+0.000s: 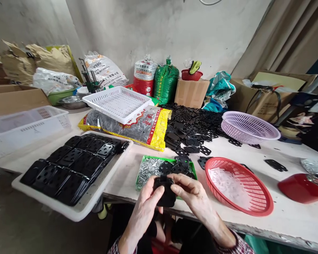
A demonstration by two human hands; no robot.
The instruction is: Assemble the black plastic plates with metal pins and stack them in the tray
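Just in front of the green tray [145, 173], the left hand [144, 206] and the right hand [194, 194] hold a black plastic plate [165, 194], its long axis pointing away from the person toward that tray. Each grip is clamped on one side of the plate, and the two grips nearly meet at its upper end. Far left of the green tray stands a white plastic basket [29, 130]. Nearer the tray, a white tray [76, 208] carries rows of stacked black plates [69, 165]. Beyond and left of the green tray, a white perforated tray [116, 102] rests on a yellow-and-red bag of black parts [153, 127]. Behind them, a white sack [103, 68] reads "V30G", and a red-and-white sack [144, 74] reads "YUTUXIANGMI". The green tray itself holds silver screws [149, 169] and a few black plates. Behind it lies a loose pile of black plates [193, 123]. To its right, on the counter [288, 218], sit a red basket [214, 165] of white plastic bits [228, 187], a lilac basket [250, 127] and a glossy red container [299, 187].
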